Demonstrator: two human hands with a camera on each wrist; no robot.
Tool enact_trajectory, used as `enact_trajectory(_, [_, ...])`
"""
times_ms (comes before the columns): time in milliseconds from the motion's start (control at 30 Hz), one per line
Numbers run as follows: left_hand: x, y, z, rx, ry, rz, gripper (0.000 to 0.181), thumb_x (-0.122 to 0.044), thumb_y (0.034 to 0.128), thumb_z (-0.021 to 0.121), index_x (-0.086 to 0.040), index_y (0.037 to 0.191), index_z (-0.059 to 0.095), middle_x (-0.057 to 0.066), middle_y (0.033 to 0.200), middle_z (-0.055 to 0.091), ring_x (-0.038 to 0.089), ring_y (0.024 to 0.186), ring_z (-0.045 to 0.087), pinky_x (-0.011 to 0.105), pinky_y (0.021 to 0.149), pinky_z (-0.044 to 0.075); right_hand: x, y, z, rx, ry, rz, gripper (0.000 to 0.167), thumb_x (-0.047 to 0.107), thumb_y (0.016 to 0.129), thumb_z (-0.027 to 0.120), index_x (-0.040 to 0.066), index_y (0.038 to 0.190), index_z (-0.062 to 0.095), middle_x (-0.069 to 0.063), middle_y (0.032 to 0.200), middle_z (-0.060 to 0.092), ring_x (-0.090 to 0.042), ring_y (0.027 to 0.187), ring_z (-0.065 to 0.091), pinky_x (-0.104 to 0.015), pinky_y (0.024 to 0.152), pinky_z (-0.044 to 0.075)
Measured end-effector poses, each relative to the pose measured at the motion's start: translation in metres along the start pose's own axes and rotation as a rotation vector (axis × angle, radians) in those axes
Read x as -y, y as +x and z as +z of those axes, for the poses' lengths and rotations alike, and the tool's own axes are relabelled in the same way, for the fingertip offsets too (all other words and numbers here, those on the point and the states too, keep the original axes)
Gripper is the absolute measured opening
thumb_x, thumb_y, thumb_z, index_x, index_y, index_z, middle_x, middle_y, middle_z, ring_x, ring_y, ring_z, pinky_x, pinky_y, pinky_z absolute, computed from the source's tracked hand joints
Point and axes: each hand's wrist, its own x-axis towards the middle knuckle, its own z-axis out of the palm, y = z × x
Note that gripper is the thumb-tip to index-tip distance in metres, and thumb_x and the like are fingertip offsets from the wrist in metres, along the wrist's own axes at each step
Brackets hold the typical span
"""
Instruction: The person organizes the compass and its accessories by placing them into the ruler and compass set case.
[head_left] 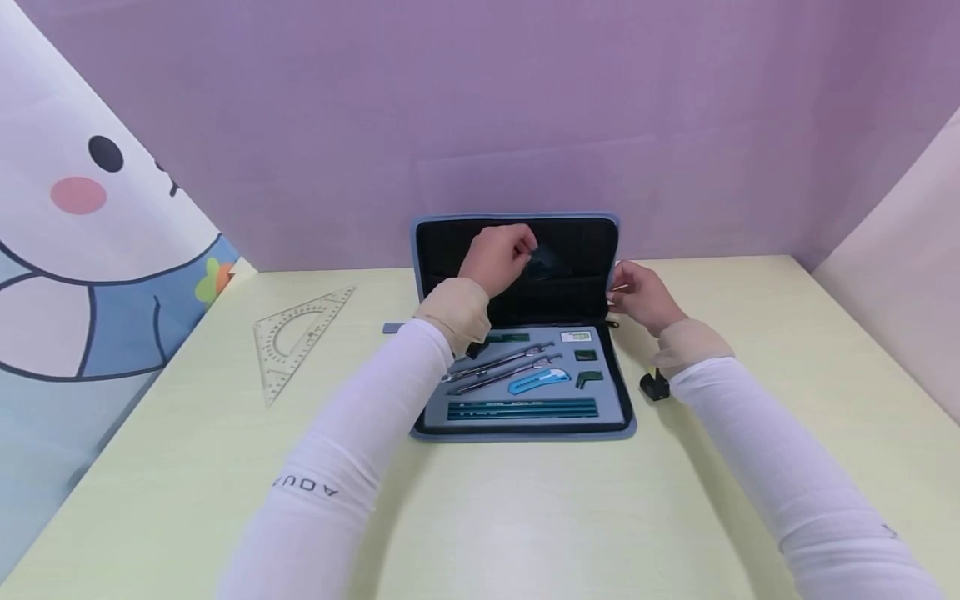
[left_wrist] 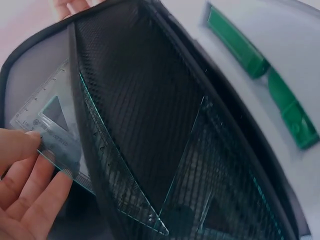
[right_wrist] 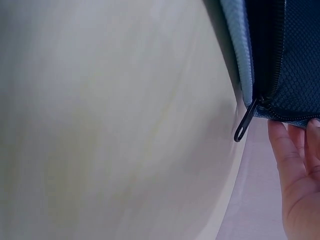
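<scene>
My left hand is in front of the raised lid of a zip case. In the left wrist view it pinches a clear set square between thumb and fingers. The set square's lower part lies behind the lid's black mesh pocket, its upper part outside. Another clear pointed piece shows behind the mesh. At the lid's right edge, my right hand grips the border; in the right wrist view the fingertips touch the dark lid, beside a zip pull.
The case's grey tray holds pencils, two compasses, a blue cutter and small green pieces. A clear triangle with a protractor cutout lies on the table to the left. A purple cloth hangs behind.
</scene>
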Motion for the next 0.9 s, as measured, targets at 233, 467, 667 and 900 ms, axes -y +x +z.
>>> enact_trajectory(233, [-0.005,-0.003,0.011,0.065,-0.012,-0.015,0.012,-0.010,0.0921,0.059,-0.010,0.103,0.064,0.003,0.103,0.065,0.014,0.092,0.059,0.027,0.086,0.049,0.002,-0.001,0.002,0.004,0.000,0.006,0.011,-0.013,0.091,0.043,-0.006,0.100,0.043,-0.020,0.108,0.050,-0.026,0.095,0.052,-0.030,0.080,0.055])
enact_trajectory(467, [-0.007,-0.003,0.023,0.104,-0.003,-0.028,0.012,-0.011,0.0920,0.059,-0.011,0.102,0.065,0.003,0.101,0.065,0.014,0.089,0.058,0.026,0.085,0.049,0.003,-0.002,0.002,0.008,0.001,-0.001,0.013,-0.014,0.091,0.042,-0.007,0.101,0.043,-0.022,0.110,0.050,-0.028,0.097,0.053,-0.036,0.084,0.053])
enact_trajectory(667, [-0.007,-0.001,0.025,0.129,0.009,-0.046,0.014,-0.013,0.0919,0.060,-0.011,0.103,0.069,0.002,0.102,0.066,0.014,0.089,0.058,0.026,0.084,0.050,0.002,-0.002,0.001,0.010,0.004,0.012,0.012,-0.013,0.091,0.043,-0.006,0.100,0.041,-0.021,0.109,0.049,-0.029,0.096,0.052,-0.029,0.080,0.054])
enact_trajectory(900, [-0.005,0.001,0.026,0.156,0.022,-0.067,0.015,-0.014,0.0920,0.060,-0.011,0.102,0.071,0.001,0.103,0.067,0.013,0.090,0.059,0.025,0.085,0.049,0.001,-0.001,0.002,0.015,0.010,0.003,0.011,-0.012,0.091,0.044,-0.006,0.101,0.043,-0.021,0.110,0.049,-0.028,0.096,0.052,-0.027,0.079,0.054])
